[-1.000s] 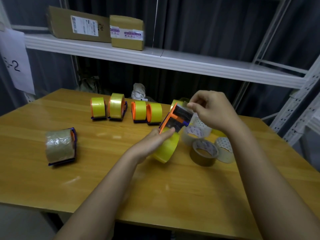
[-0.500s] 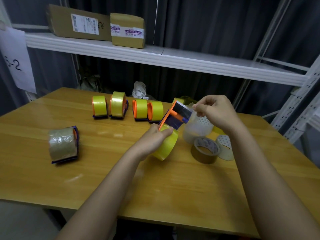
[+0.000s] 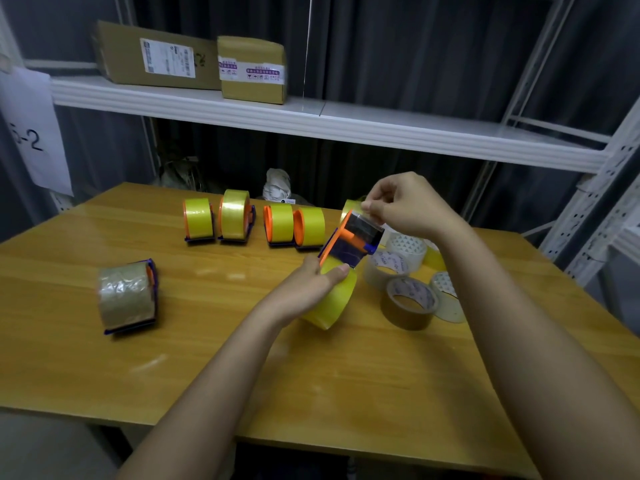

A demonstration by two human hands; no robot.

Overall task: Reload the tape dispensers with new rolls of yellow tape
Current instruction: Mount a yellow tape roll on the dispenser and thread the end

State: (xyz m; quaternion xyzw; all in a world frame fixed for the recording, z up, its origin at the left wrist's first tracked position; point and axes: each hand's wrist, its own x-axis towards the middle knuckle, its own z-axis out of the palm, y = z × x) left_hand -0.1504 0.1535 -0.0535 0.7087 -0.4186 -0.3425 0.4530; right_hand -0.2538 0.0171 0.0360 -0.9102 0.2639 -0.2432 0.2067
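Centre of frame: your left hand (image 3: pixel 308 289) grips the yellow roll (image 3: pixel 334 303) in the orange dispenser (image 3: pixel 349 242), held just above the table (image 3: pixel 207 358). Your right hand (image 3: pixel 405 206) pinches the tape end (image 3: pixel 365 206) at its upper edge. Four loaded dispensers (image 3: pixel 254 221) line up behind.

We see soft overhead light that leaves pale glare patches on the glossy table (image 3: pixel 104 358) and a dim, dark backdrop. Shadows are faint and diffuse. The shelf (image 3: pixel 346 123) bows with wide-angle distortion, and edges look slightly soft.
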